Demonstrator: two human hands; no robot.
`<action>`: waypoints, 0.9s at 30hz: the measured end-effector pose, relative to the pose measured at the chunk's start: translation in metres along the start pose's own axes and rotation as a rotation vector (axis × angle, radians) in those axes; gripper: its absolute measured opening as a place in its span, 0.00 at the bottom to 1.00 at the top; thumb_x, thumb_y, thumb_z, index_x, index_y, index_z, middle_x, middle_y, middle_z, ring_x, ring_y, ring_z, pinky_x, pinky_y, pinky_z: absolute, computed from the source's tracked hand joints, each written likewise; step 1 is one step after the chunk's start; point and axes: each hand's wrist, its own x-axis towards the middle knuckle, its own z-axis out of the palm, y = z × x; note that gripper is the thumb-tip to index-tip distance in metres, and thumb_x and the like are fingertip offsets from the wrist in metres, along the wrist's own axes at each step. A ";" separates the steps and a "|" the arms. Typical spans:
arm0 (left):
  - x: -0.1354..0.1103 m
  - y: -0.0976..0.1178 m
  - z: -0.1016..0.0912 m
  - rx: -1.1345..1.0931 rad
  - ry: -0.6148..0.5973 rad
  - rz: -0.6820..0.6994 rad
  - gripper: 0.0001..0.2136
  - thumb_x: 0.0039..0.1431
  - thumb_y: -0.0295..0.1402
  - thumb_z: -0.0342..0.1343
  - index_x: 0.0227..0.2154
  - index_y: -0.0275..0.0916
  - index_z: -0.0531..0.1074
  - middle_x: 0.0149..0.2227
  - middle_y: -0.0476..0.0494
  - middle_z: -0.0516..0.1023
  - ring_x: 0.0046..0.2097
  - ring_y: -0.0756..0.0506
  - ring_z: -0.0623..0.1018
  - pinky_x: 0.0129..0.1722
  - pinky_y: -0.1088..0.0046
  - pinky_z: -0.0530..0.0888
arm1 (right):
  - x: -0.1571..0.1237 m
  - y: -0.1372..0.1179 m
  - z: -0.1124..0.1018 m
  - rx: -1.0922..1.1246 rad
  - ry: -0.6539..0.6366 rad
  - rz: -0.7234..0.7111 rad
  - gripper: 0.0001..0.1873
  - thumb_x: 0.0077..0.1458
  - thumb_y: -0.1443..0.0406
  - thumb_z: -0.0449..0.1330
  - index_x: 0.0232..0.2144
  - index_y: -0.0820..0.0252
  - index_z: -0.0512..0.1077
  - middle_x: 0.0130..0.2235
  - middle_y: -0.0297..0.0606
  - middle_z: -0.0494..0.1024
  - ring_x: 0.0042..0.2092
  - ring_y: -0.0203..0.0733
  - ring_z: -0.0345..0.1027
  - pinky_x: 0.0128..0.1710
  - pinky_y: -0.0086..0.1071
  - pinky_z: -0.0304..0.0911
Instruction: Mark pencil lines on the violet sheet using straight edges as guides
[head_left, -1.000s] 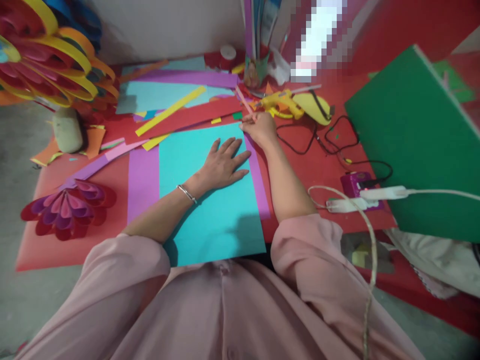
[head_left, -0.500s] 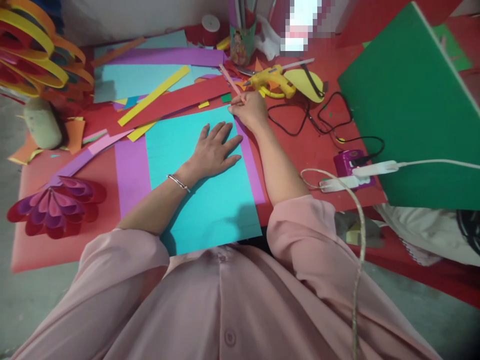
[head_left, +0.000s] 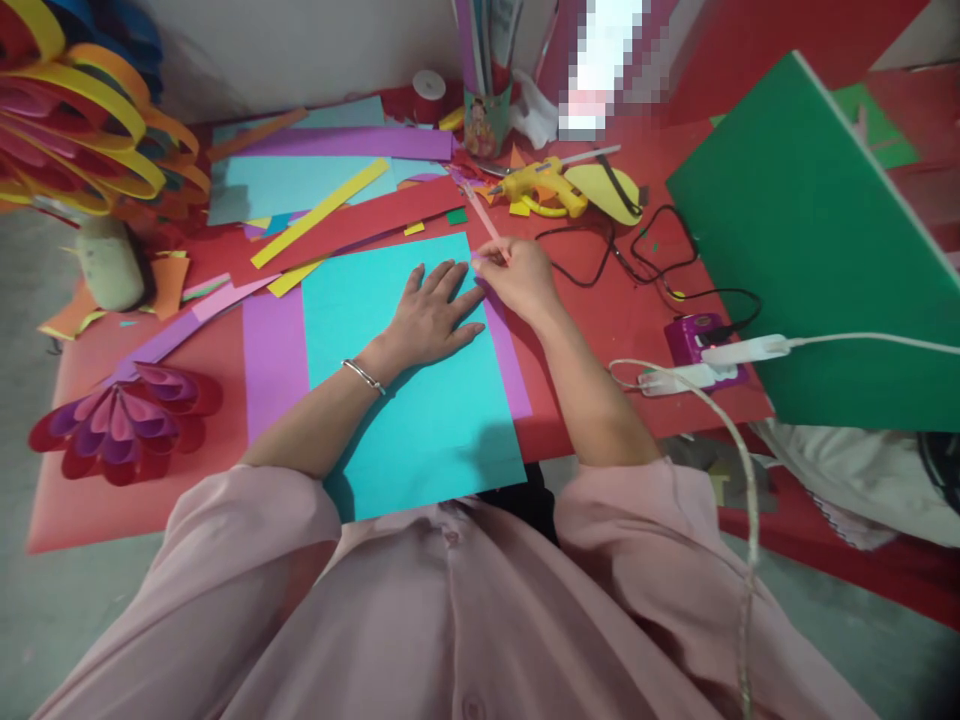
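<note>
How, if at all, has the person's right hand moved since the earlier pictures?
Yes: the right hand has moved a little down the right edge of the turquoise sheet, toward its near end and farther from the yellow glue gun.

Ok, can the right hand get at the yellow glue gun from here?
Probably yes: the glue gun lies just beyond the right hand, nothing standing between, though the held pink stick may need setting down first.

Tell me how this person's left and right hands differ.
The left hand lies flat on the turquoise sheet, fingers spread; the right hand curls around a slender pink pen-like tool. The left wrist wears a silver bracelet; the right wrist is bare. Both hands are ungloved.
</note>
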 end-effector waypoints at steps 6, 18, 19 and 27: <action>-0.002 -0.002 0.003 -0.002 0.031 0.008 0.32 0.72 0.60 0.41 0.69 0.51 0.66 0.76 0.39 0.57 0.76 0.31 0.55 0.73 0.41 0.47 | -0.120 0.001 -0.035 0.215 -0.259 0.195 0.09 0.60 0.57 0.64 0.30 0.52 0.77 0.27 0.30 0.79 0.28 0.39 0.73 0.30 0.32 0.68; -0.001 -0.003 0.001 -0.010 0.007 -0.001 0.33 0.71 0.61 0.41 0.70 0.50 0.65 0.76 0.37 0.57 0.76 0.29 0.56 0.73 0.40 0.47 | -0.114 0.001 -0.043 0.295 -0.432 0.526 0.14 0.54 0.68 0.70 0.21 0.55 0.72 0.21 0.34 0.79 0.19 0.36 0.71 0.18 0.28 0.66; -0.001 -0.003 0.001 -0.009 0.012 0.001 0.33 0.71 0.61 0.41 0.70 0.50 0.65 0.76 0.37 0.57 0.76 0.29 0.56 0.73 0.40 0.47 | -0.114 0.002 -0.043 0.291 -0.440 0.517 0.13 0.54 0.68 0.70 0.21 0.55 0.72 0.21 0.34 0.79 0.19 0.36 0.71 0.18 0.29 0.66; 0.000 -0.004 0.002 -0.030 0.024 0.003 0.33 0.71 0.61 0.42 0.70 0.50 0.65 0.76 0.39 0.57 0.76 0.31 0.56 0.74 0.42 0.46 | -0.115 0.000 -0.044 0.171 -0.445 0.474 0.14 0.55 0.68 0.67 0.20 0.55 0.71 0.21 0.34 0.79 0.20 0.38 0.72 0.18 0.30 0.65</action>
